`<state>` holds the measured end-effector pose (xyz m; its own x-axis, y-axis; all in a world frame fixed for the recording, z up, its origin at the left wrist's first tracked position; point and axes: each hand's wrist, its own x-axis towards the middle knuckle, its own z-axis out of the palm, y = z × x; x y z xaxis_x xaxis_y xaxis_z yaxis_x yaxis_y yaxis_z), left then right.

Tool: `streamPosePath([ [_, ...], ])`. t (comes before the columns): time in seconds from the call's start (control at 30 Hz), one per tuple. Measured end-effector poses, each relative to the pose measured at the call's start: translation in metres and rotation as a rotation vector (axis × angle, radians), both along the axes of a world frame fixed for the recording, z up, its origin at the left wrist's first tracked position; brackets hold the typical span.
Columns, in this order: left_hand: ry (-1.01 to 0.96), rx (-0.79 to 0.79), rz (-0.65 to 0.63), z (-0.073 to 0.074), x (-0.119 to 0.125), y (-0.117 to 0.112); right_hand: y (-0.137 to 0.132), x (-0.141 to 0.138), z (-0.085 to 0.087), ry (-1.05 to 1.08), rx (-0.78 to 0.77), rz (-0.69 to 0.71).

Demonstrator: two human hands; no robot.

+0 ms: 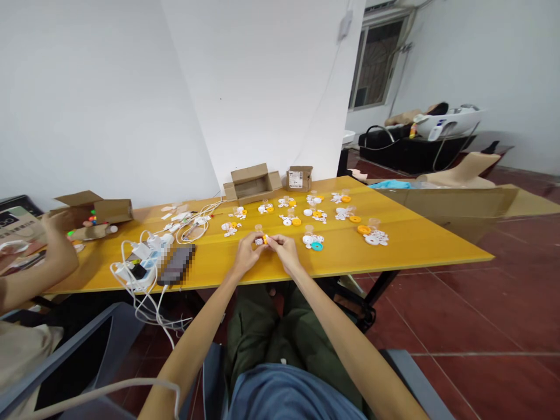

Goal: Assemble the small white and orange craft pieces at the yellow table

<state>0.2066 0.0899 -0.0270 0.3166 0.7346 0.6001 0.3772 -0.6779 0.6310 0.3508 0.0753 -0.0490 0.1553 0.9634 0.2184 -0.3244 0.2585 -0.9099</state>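
Observation:
Near the table's front edge, my left hand (248,253) and my right hand (283,251) meet with their fingertips pinched on a small white and orange plastic piece (264,240). Its exact kind is too small to make out, and the fingers hide part of it. Just behind it stands a small clear plastic cup (258,228). Right of my right hand lies a pile with a teal disc (317,247) and white discs (307,240). Farther right is a large orange disc (363,230) beside several white pieces (377,238).
Similar small piles cover the yellow table (420,252). An open cardboard box (251,184) and a smaller box (300,178) stand at the wall. Left lie a phone (177,264), a power strip (151,262) and tangled white cables. Another person's arm (52,256) reaches in at far left.

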Motion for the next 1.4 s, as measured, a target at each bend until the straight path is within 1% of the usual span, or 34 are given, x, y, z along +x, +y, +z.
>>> streamPosePath([
  [0.17,0.025,0.016,0.003,-0.001,-0.001,0.0,-0.001,0.002,0.001,-0.029,-0.006,0.021],
  [0.33,-0.008,-0.031,0.031,-0.001,0.001,0.001,-0.005,0.004,0.006,-0.034,0.025,0.025],
  [0.47,-0.024,-0.044,0.029,0.002,0.001,0.0,-0.009,0.002,0.01,-0.019,0.019,0.025],
  [0.57,-0.027,-0.024,0.007,0.005,0.001,-0.003,-0.01,0.001,0.012,0.016,-0.001,0.035],
  [0.73,0.003,0.062,-0.032,0.008,0.001,-0.005,-0.007,0.001,0.012,0.053,-0.045,0.055],
  [0.9,-0.001,0.107,-0.039,0.005,0.002,-0.002,-0.004,-0.001,0.01,0.077,-0.063,0.027],
  [1.1,0.005,0.099,-0.028,0.004,0.002,-0.002,-0.002,-0.005,0.008,0.079,-0.063,-0.012],
  [1.2,0.02,0.048,-0.036,0.005,0.002,-0.002,0.0,-0.003,0.006,0.032,-0.098,0.019],
  [1.27,0.038,-0.009,-0.039,0.005,0.001,-0.002,0.001,0.0,0.005,-0.037,-0.137,0.043],
  [1.33,0.049,-0.071,-0.036,0.004,0.0,0.0,0.002,0.004,0.005,-0.152,-0.156,0.06],
  [1.4,0.049,-0.14,-0.043,0.002,0.0,0.001,0.003,0.01,0.005,-0.329,-0.135,0.052],
])
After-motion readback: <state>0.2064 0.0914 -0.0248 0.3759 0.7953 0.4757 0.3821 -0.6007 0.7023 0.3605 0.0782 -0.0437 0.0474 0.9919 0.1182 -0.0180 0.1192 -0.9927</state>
